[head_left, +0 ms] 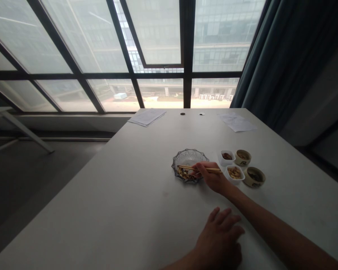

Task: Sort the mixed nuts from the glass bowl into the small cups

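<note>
My right hand (pixel 211 175) is closed round a pair of wooden chopsticks (pixel 184 167), whose tips reach over the left part of a scalloped glass bowl (pixel 190 153). Brown and yellowish food pieces (pixel 186 174) lie in the near side of that bowl. Whether the tips pinch a piece is too small to tell. Nearer to me, my left hand (pixel 221 236) rests palm down at the table with fingers apart, holding nothing. Just right of my right hand stand a small white container (pixel 234 180) of yellowish pieces and another white container (pixel 227 160) with dark pieces.
Two round tan bowls (pixel 254 183) with dark contents stand to the right of the white containers. Papers lie at the far left (pixel 147 117) and far right (pixel 238 122) of the white table (pixel 115 202). Windows and a dark curtain (pixel 284 60) are beyond.
</note>
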Motion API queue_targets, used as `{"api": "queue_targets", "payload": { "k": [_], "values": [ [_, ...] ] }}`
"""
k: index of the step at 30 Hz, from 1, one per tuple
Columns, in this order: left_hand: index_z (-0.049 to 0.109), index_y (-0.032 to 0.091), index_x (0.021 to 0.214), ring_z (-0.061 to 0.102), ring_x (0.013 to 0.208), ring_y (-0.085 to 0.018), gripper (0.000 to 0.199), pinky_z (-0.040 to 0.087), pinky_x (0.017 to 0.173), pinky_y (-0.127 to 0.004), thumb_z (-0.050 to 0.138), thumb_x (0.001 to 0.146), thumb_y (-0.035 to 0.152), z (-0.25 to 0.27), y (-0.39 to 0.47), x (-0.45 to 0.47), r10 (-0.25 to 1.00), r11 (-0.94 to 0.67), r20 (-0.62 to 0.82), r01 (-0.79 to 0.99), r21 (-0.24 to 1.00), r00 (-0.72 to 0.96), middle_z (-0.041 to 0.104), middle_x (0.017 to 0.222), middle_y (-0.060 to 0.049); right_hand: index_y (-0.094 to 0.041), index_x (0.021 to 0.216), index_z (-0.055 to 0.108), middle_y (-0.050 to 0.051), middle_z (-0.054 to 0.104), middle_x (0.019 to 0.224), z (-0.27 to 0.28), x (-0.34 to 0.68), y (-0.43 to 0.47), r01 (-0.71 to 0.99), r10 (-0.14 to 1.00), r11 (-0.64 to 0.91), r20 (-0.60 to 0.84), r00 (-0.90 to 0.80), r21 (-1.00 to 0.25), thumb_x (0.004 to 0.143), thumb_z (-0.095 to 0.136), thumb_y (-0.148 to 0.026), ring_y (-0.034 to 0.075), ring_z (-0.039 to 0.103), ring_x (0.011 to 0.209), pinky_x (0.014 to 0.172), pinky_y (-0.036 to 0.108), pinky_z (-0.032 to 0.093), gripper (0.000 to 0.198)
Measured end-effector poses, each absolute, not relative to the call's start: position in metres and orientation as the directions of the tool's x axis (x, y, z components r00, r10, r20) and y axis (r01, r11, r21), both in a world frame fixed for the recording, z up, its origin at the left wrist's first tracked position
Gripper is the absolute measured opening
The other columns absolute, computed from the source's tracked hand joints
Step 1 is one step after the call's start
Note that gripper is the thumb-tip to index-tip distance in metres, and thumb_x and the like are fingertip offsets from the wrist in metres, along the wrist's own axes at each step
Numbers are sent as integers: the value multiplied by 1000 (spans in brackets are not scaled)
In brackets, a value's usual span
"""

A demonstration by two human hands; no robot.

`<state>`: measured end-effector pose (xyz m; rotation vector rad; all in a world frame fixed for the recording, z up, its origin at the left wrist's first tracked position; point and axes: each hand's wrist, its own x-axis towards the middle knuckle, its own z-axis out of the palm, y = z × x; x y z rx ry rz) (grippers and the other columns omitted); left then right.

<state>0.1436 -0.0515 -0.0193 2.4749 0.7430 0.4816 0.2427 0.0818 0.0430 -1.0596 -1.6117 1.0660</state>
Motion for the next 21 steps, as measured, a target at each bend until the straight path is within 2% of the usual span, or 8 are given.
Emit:
{"api": "queue_targets", "payload": {
  "k": [9,14,17,21],
  "values": [
    [54,28,135,31,150,-24,35,16,127,-49,58,100,34,-18,-51,144,592,-720,169,423,551,788,46,157,0,-14,93,78,13,80,82,40,240,82,53,984,156,150,-100,-986,88,59,-74,28,78,73,72,40,66,62],
    [56,28,134,32,149,-25,34,17,126,-49,57,100,34,-18,-50,144,585,-723,165,418,550,794,48,156,0,-15,86,78,14,80,79,61,252,69,-9,984,179,179,22,-984,83,62,-78,29,79,71,68,39,67,64],
    [56,28,133,34,149,-26,34,17,126,-50,58,99,35,-17,-50,143,591,-717,165,421,556,789,49,155,0,-16,86,79,14,80,80,78,276,52,-26,971,221,217,97,-975,84,65,-74,30,80,75,67,38,68,60],
    [56,29,132,34,148,-24,34,17,127,-49,60,99,36,-14,-52,143,607,-707,170,430,561,777,49,155,2,-13,93,79,15,80,85,88,335,20,-19,940,236,223,257,-972,93,63,-63,30,80,78,69,37,68,52]
  ]
}}
